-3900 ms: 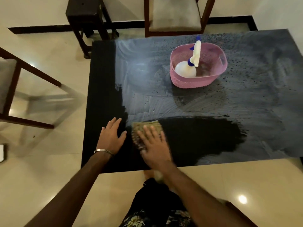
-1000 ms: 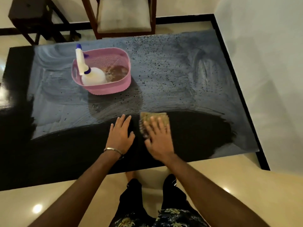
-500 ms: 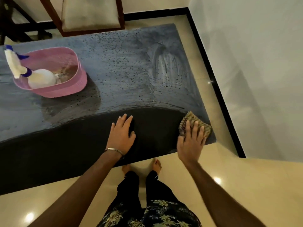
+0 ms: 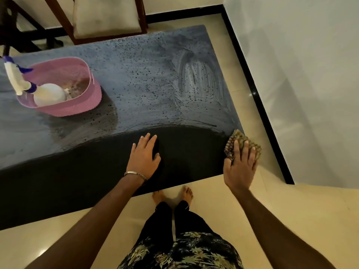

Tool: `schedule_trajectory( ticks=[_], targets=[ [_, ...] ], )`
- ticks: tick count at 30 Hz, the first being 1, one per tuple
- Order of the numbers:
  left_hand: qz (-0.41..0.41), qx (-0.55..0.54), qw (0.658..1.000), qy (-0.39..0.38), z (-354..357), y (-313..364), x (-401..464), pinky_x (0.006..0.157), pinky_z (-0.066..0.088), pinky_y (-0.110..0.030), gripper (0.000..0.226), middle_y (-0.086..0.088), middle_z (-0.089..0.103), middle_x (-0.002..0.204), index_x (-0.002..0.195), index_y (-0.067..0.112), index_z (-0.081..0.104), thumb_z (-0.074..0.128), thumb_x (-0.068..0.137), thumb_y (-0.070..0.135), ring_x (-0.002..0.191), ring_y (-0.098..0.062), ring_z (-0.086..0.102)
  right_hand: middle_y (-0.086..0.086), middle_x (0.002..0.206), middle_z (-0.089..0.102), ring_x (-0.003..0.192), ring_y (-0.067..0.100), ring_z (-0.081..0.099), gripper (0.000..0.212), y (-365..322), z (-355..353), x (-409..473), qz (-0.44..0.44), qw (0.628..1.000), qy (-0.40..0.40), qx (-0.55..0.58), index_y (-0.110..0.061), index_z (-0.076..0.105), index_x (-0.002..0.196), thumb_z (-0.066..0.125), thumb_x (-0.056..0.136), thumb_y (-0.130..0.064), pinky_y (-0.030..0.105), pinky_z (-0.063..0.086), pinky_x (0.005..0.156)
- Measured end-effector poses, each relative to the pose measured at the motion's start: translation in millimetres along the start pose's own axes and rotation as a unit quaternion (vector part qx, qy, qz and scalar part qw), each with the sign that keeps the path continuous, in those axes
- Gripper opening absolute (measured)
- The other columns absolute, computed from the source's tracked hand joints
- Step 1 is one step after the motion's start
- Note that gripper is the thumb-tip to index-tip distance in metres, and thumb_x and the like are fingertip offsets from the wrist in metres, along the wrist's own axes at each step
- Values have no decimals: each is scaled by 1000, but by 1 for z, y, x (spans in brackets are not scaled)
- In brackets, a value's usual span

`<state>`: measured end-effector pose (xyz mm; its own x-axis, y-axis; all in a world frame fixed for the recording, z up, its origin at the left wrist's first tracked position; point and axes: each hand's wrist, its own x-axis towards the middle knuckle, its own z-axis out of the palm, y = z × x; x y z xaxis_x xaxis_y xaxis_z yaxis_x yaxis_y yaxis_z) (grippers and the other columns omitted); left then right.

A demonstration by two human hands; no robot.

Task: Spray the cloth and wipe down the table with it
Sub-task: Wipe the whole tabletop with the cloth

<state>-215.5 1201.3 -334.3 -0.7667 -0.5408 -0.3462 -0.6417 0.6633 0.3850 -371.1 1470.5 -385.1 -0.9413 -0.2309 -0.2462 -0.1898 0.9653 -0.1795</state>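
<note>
The dark table [image 4: 81,183] shows a wiped black band along its near side and a hazy, speckled grey film further back. A brownish woven cloth [image 4: 240,141] lies at the table's near right corner, partly over the edge. My right hand [image 4: 240,167] presses flat on it, fingers spread, covering its near half. My left hand [image 4: 144,157] rests flat and open on the wiped band near the middle. A white spray bottle [image 4: 45,94] with a blue trigger leans inside a pink basket [image 4: 77,107] at the far left.
A wooden chair [image 4: 105,15] with a pale cushion stands behind the table. A white wall [image 4: 301,74] with black skirting runs close along the table's right side, leaving a narrow strip of floor. My bare feet [image 4: 172,195] stand at the near edge.
My right hand has slid the cloth rightward along the near side to the table's right corner, widening the wiped black band. My left hand stays planted. The view has panned right.
</note>
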Motion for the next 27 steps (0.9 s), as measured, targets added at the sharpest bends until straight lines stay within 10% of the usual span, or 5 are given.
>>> schedule_trajectory(
  ticks=[3,11,16,21,27],
  targets=[
    [-12,-3,1000,6,-2,1,2,120,8,-46,66,-2,13,160,151,24,19,52,94,28,148,-23,8,8,166,10,153,33,1,73,-56,11,-18,27,999,-9,25,-28,17,158,32,89,-46,55,3,121],
    [-19,1,1000,14,-8,5,21,119,7,-47,66,-2,15,160,151,24,21,51,93,29,148,-23,9,-4,167,1,151,20,-16,70,-128,37,-80,-506,841,-178,-64,-34,14,158,36,93,-49,51,-5,122],
    [-24,11,999,20,-18,-6,44,120,10,-48,66,-5,15,160,152,22,21,51,94,31,148,-26,10,-4,166,-2,152,23,-7,79,-59,3,32,-243,966,-67,-56,-39,7,157,29,83,-50,58,11,121],
    [-12,1,1000,25,-29,-12,72,120,9,-48,66,-5,15,160,152,22,20,51,94,33,148,-25,10,5,167,-5,152,32,-10,74,-89,-13,91,-61,997,-42,-23,-33,1,158,23,90,-51,60,0,120],
    [1,-36,998,44,-51,-16,101,120,6,-47,68,-5,16,160,152,22,22,53,93,32,148,-23,11,6,167,5,151,30,-14,68,-219,29,2,-389,910,-124,-80,-30,20,157,27,92,-49,62,1,119]
  ],
)
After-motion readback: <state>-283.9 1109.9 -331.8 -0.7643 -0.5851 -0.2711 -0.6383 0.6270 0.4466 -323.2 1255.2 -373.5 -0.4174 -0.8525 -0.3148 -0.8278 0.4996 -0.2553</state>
